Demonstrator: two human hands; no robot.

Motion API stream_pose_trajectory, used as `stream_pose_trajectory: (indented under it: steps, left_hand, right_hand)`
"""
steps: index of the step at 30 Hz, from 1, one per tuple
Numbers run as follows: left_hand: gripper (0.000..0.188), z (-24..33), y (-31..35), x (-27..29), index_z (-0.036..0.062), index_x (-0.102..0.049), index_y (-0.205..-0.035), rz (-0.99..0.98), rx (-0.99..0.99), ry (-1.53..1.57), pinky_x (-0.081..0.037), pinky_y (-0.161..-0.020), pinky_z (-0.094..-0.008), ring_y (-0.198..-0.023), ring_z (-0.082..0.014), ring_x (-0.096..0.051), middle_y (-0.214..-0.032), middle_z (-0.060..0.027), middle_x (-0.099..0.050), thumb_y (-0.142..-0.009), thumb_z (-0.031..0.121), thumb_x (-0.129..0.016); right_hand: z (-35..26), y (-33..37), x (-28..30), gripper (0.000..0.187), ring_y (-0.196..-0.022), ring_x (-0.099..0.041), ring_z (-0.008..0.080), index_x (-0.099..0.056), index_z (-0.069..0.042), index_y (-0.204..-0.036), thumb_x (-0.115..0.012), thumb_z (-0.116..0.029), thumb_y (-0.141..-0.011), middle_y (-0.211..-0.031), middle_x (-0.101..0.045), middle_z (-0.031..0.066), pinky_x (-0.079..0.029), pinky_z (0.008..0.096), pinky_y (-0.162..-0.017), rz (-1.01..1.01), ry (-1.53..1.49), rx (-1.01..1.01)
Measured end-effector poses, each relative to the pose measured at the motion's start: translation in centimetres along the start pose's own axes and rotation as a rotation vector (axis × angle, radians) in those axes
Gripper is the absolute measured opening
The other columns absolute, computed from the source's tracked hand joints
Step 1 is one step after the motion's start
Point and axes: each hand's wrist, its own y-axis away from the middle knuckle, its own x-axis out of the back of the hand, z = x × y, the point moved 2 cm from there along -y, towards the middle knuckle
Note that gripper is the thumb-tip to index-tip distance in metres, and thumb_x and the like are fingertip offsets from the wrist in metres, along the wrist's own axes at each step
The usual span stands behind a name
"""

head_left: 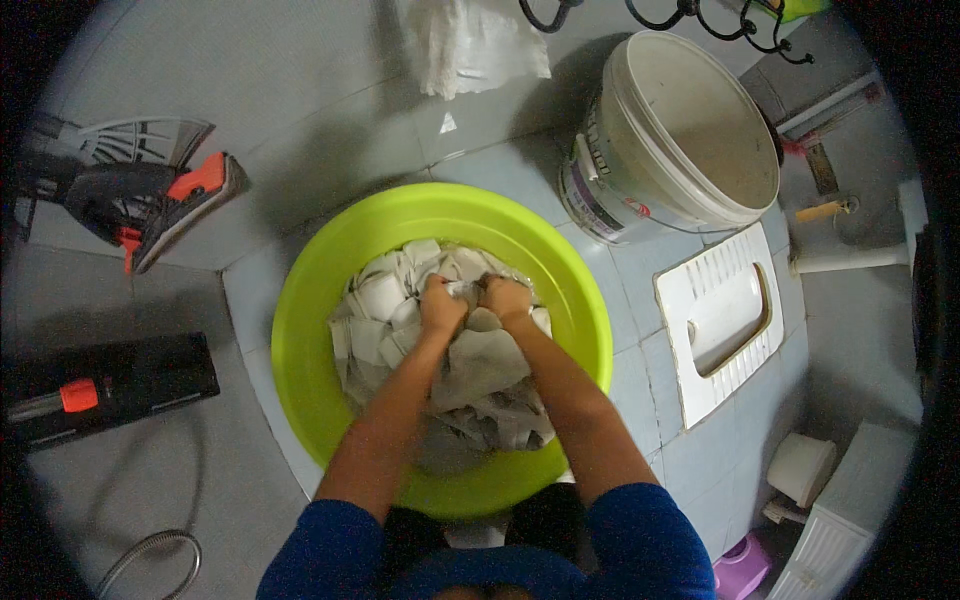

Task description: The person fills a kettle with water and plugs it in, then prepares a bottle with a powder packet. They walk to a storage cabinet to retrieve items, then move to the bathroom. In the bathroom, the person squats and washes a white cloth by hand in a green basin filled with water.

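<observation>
A large yellow-green basin stands on the tiled floor in front of me. In it lies a bunched pile of wet, pale grey-white cloth, with some murky water at the near side. My left hand is closed on a fold of the cloth near the middle of the basin. Just to its right, my right hand grips the same cloth. The two fists are close together, a short stretch of cloth between them. The fingertips are partly hidden by the folds.
At the back right stands a tall white bucket. A squat toilet is set in the floor to the right. Brush-like tools with black and orange parts and a black-and-orange box are at the left. Black hooks hang above.
</observation>
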Motion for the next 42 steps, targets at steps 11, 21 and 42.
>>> stream_pose_trajectory:
  steps: [11, 21, 42]
  left_hand:
    - [0.047, -1.2, 4.5, 4.0, -0.0032, -0.042, -0.113, -0.550, 0.432, 1.116, -0.047, -0.069, -0.0347, -0.083, -0.0245, -0.055, -0.096, -0.0136, -0.055, -0.069, 0.005, -0.058]
    - [0.044, -3.5, 3.6, 4.2, 0.0006, -0.046, -0.114, -0.582, 0.482, 1.381, -0.044, -0.071, -0.0316, -0.080, -0.0205, -0.056, -0.093, -0.0099, -0.056, -0.071, 0.001, -0.056]
    - [0.057, -2.1, 5.8, 4.8, 0.0075, -0.042, -0.121, -0.571, 0.505, 0.902, -0.043, -0.072, -0.0296, -0.085, -0.0183, -0.052, -0.098, -0.0066, -0.054, -0.067, -0.007, -0.050]
  right_hand:
    - [1.7, 4.5, 5.8, 0.043, -0.076, -0.060, 0.0343, -0.058, -0.001, -0.097, -0.060, -0.035, -0.072, -0.084, -0.062, 0.0192, -0.046, 0.0388, -0.067, 0.119, -0.560, -0.021]
    - [-4.3, 4.6, 7.1, 0.027, -0.067, -0.058, 0.0359, -0.060, -0.005, -0.082, -0.053, -0.030, -0.074, -0.067, -0.059, 0.0192, -0.046, 0.0435, -0.061, 0.143, -0.482, 0.075]
    - [-5.7, 0.9, -0.3, 0.022, -0.059, -0.059, 0.0298, -0.065, -0.014, -0.076, -0.047, -0.028, -0.076, -0.066, -0.061, 0.0113, -0.047, 0.0397, -0.054, 0.081, -0.035, 0.378]
